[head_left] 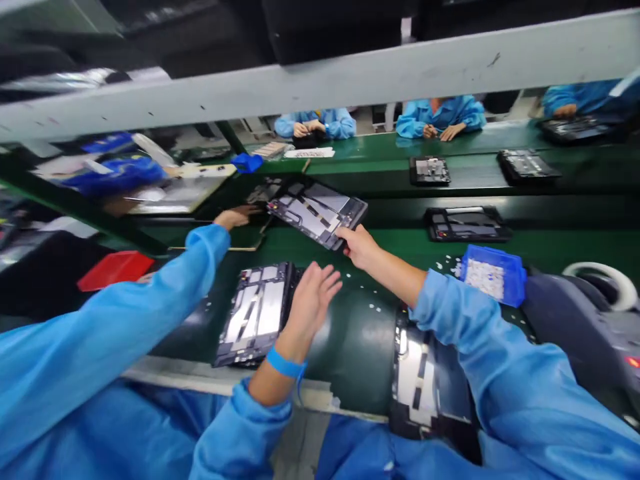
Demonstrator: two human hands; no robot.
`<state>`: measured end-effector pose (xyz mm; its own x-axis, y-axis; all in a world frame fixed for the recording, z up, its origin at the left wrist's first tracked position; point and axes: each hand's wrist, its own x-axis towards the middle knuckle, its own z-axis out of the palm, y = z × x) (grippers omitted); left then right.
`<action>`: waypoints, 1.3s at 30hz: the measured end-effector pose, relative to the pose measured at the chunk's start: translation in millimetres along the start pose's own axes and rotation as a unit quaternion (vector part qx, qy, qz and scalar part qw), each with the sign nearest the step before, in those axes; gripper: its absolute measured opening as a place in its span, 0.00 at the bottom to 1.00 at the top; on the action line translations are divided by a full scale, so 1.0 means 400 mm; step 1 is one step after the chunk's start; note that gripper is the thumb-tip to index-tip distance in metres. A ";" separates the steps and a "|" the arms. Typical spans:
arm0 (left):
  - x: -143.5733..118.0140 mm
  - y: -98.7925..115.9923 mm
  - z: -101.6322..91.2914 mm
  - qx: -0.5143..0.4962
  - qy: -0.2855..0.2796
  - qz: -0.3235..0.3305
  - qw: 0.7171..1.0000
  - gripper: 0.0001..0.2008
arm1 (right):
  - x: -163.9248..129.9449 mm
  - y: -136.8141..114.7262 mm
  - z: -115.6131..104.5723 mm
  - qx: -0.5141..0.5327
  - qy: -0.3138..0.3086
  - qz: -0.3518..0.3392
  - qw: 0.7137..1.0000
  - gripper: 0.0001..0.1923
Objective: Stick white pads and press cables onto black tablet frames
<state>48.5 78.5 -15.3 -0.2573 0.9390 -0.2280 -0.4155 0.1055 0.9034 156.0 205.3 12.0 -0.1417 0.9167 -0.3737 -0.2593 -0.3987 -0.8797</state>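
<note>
The right hand (359, 245) grips a tablet frame (317, 212); the left hand (311, 301) touches another frame (257, 312).

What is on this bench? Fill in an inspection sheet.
Surface: green conveyor belt, small white bits scattered on it.
Job's things: tilted tablet frame; second frame flat on the belt.
Clutter: blue bin; red tray.
Hands: right hand fingers grip the tilted tablet frame's corner; left hand open at the second frame's edge.
Cables: nothing seen.
Surroundings: co-worker's hand at left; people in blue coats opposite.
</note>
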 end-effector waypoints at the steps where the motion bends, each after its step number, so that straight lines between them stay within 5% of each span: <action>1: 0.013 -0.003 0.037 -0.009 -0.019 0.021 1.000 0.27 | -0.065 0.011 -0.046 -0.001 -0.001 -0.015 1.000 0.18; 5: -0.045 -0.036 0.133 -0.017 -0.078 0.080 0.994 0.26 | -0.366 0.094 -0.273 0.009 -0.039 -0.060 0.997 0.23; 10: -0.223 -0.104 0.095 0.111 -0.254 -0.109 0.955 0.30 | -0.688 0.224 -0.570 -0.004 -0.028 -0.008 1.000 0.35; 14: -0.277 -0.172 0.075 0.236 -0.338 -0.105 0.905 0.30 | -0.803 0.310 -0.679 -0.113 0.039 -0.002 0.993 0.34; 20: -0.265 -0.232 0.066 0.463 -0.309 0.034 0.830 0.33 | -0.792 0.385 -0.709 -0.307 0.105 -0.024 0.946 0.30; 28: -0.363 -0.222 0.001 0.442 -0.343 0.025 0.829 0.38 | -0.778 0.400 -0.714 -0.352 0.038 -0.077 0.932 0.32; 32: -0.284 -0.187 0.026 0.493 -0.240 0.149 0.823 0.27 | -0.752 0.346 -0.728 -0.356 0.091 -0.086 0.926 0.27; 34: -0.209 -0.174 0.073 0.542 -0.209 0.239 0.778 0.17 | -0.727 0.299 -0.710 -0.366 0.109 -0.117 0.917 0.25; 39: -0.101 -0.188 0.165 0.628 -0.294 0.325 0.643 0.12 | -0.671 0.201 -0.623 -0.395 0.047 -0.190 0.897 0.20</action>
<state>147.6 54.1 -50.1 0.5078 0.8406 0.1883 0.7404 -0.5376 0.4035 411.2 -65.6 -31.6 -0.0949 0.9955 0.0068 0.4927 0.0529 -0.8686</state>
